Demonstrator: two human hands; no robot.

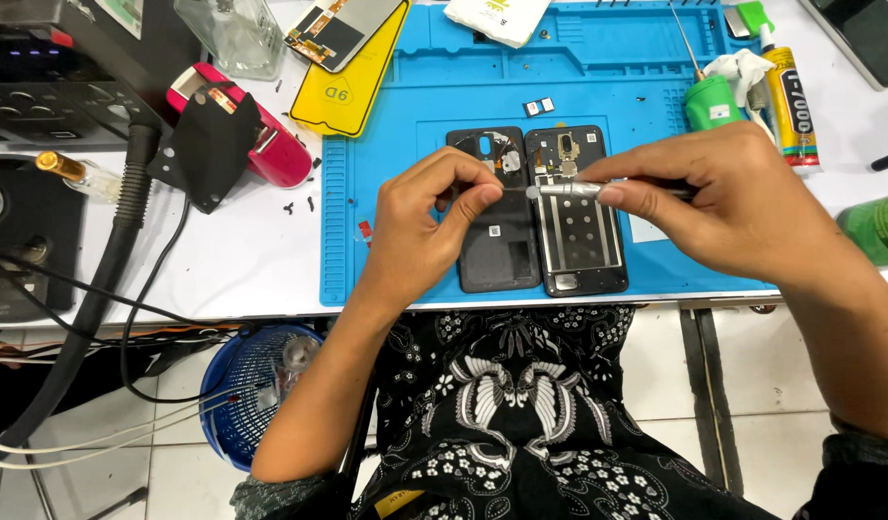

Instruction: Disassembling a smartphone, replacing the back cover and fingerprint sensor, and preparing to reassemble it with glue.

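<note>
Gripping a slim metal screwdriver point(584, 191), the right hand point(723, 197) meets the left hand's point(430, 226) pinched fingertips.
Below, an opened black phone frame point(574, 207) and its glossy back cover point(492, 226) lie touching on the ridged blue mat point(367, 193), near its front edge.

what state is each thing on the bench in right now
phone frame: opened, insides bare, flat on the blue mat
back cover: off, lying beside the frame
screwdriver: level, in the right hand grip
left hand: fingertips pinched at the screwdriver tip
glue tube: capped, lying down
green bottle: upright
screen panel: loose, on yellow sheet
</note>
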